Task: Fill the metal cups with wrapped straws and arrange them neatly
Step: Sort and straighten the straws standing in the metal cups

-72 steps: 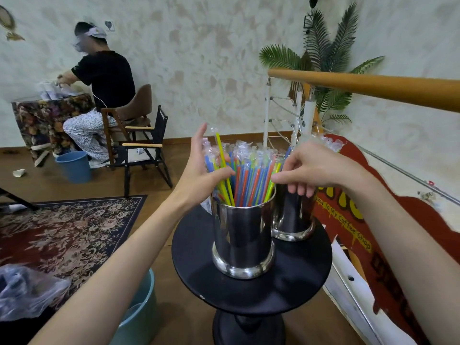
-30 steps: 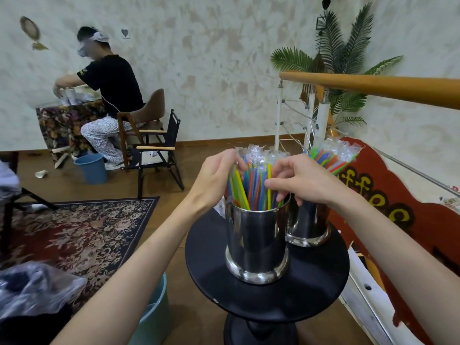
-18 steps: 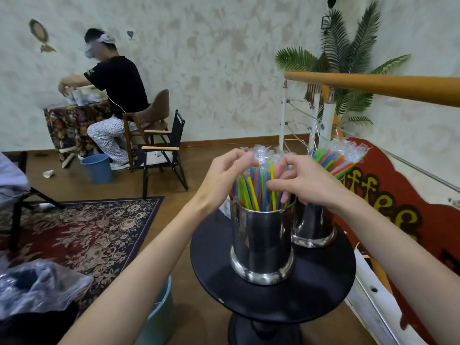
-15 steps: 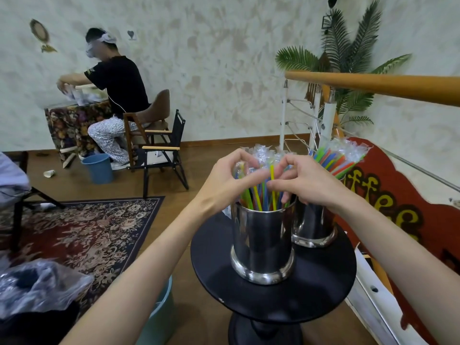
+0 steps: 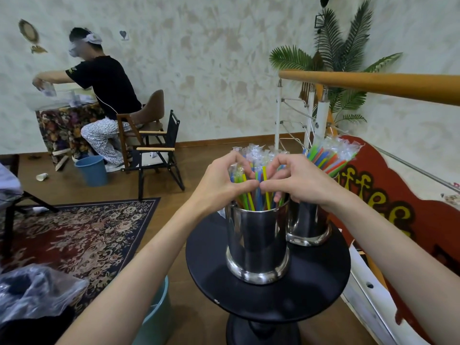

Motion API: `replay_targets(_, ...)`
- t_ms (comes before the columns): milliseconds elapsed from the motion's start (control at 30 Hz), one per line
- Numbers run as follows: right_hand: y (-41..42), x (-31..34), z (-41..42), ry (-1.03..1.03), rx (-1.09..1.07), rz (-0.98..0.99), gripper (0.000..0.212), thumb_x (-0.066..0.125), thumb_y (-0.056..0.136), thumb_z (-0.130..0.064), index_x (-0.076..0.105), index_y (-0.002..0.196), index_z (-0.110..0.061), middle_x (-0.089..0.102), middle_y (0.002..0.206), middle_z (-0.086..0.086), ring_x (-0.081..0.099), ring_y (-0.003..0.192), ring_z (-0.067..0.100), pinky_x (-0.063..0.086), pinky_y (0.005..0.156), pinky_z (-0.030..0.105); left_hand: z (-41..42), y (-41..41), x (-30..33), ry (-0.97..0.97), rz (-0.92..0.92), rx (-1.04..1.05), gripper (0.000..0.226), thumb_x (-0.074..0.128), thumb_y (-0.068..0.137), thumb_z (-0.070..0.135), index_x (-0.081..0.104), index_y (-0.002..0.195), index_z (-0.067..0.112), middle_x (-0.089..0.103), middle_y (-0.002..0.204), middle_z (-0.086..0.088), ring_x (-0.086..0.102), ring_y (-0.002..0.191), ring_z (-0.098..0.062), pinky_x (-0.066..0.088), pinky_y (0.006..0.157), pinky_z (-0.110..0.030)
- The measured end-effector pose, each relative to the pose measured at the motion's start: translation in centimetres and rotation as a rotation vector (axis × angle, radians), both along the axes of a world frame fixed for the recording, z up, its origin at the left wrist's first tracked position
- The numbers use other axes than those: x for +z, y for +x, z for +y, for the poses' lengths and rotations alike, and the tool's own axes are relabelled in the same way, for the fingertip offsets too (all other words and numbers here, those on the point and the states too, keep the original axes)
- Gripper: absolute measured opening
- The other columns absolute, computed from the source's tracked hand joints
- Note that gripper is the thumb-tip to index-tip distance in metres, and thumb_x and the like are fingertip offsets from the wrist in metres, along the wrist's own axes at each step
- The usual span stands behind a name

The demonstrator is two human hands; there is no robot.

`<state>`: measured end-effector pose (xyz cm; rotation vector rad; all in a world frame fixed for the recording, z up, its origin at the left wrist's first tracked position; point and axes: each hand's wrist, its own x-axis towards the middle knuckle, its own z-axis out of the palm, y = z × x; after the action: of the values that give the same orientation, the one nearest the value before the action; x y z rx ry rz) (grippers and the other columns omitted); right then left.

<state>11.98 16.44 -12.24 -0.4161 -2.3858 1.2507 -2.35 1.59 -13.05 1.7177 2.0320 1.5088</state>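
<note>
Both grips were clamped together around one bundle of colourful plastic-wrapped straws (image 5: 251, 188): the left hand (image 5: 220, 184) curled on one side, the right hand (image 5: 296, 181) on the other, thumbs touching. That bundle stood in the nearer shiny metal cup (image 5: 257, 245) on the round black tabletop (image 5: 311, 282). Just behind that cup stood a second metal cup (image 5: 307, 227), its wrapped straws (image 5: 328, 155) leaning away from the hands.

Handrail (image 5: 373, 84) above right cup (image 5: 307, 225)
</note>
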Motion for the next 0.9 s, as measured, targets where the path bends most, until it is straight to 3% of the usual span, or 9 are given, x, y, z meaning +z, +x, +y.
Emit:
replay_targets(100,-0.02,-0.07,0.04,-0.002,0.004,0.025,0.024,0.082,0.084,-0.022,0.062,0.092,-0.012,0.075,0.069,0.008,0.066,0.053,0.009,0.034,0.037,0.011,-0.09,-0.18,-0.01,0.012,-0.046,-0.028,0.021,0.082,0.082,0.012,0.064,0.092,0.007,0.072,0.091,-0.003,0.067,0.093,-0.015,0.052,0.096,-0.046)
replay_targets(233,0.12,-0.13,0.07,-0.005,0.008,0.073,0.024,0.084,0.082,-0.022,0.064,0.088,-0.011,0.074,0.065,0.007,0.064,0.051,0.005,0.036,0.040,0.007,-0.10,-0.35,-0.09,0.024,-0.097,-0.047,0.018,0.080,0.085,0.011,0.066,0.094,0.005,0.071,0.093,0.000,0.066,0.094,-0.007,0.052,0.095,-0.039)
replay_targets(333,0.18,-0.13,-0.02,0.034,0.019,0.061,0.024,0.086,0.078,-0.028,0.068,0.085,-0.013,0.074,0.067,0.004,0.068,0.058,0.008,0.041,0.041,0.015,0.06,-0.32,-0.14,0.035,-0.091,-0.027,0.015,0.079,0.086,0.009,0.068,0.094,0.004,0.071,0.091,0.003,0.065,0.094,0.000,0.050,0.094,-0.031)
replay_targets(433,0.19,-0.10,-0.09,0.094,0.034,0.055,0.022,0.088,0.075,-0.032,0.074,0.081,-0.017,0.076,0.075,0.001,0.073,0.072,0.012,0.057,0.063,0.028,0.21,-0.30,-0.22,0.071,-0.104,-0.002,0.013,0.080,0.085,0.007,0.070,0.092,0.004,0.071,0.088,0.003,0.065,0.089,-0.002,0.053,0.088,-0.030)
replay_targets(533,0.06,-0.18,-0.37,0.153,0.044,0.061,0.015,0.088,0.075,-0.033,0.078,0.079,-0.022,0.076,0.078,-0.003,0.072,0.077,0.013,0.060,0.081,0.039,0.31,-0.20,-0.24,0.091,-0.106,0.002,0.010,0.080,0.084,0.010,0.072,0.089,0.006,0.071,0.088,0.001,0.065,0.086,-0.007,0.054,0.086,-0.033)
replay_targets(667,-0.19,-0.30,-0.66,0.192,0.045,0.087,0.011,0.086,0.078,-0.035,0.081,0.081,-0.025,0.076,0.077,-0.005,0.069,0.075,0.012,0.056,0.079,0.042,0.14,-0.19,0.01,0.058,-0.114,-0.042,0.004,0.074,0.090,0.009,0.076,0.094,0.009,0.074,0.094,0.005,0.068,0.094,-0.008,0.055,0.090,-0.031)
replay_targets(800,-0.16,-0.19,-0.54,0.240,0.032,0.098,0.011,0.083,0.081,-0.034,0.082,0.087,-0.025,0.076,0.080,-0.007,0.070,0.079,0.016,0.056,0.082,0.043,-0.30,-0.19,0.44,-0.014,-0.131,-0.070,0.017,0.069,0.093,0.007,0.076,0.108,0.012,0.074,0.110,0.004,0.068,0.106,-0.007,0.055,0.094,-0.027)
replay_targets(900,-0.21,-0.29,-0.45,0.276,0.032,0.116,0.006,0.082,0.082,-0.034,0.080,0.085,-0.031,0.072,0.073,-0.018,0.065,0.067,0.005,0.051,0.067,0.030,-0.39,-0.10,0.50,-0.050,-0.141,-0.069,0.022,0.070,0.093,0.009,0.074,0.112,0.016,0.072,0.116,0.001,0.066,0.111,-0.012,0.054,0.098,-0.034)
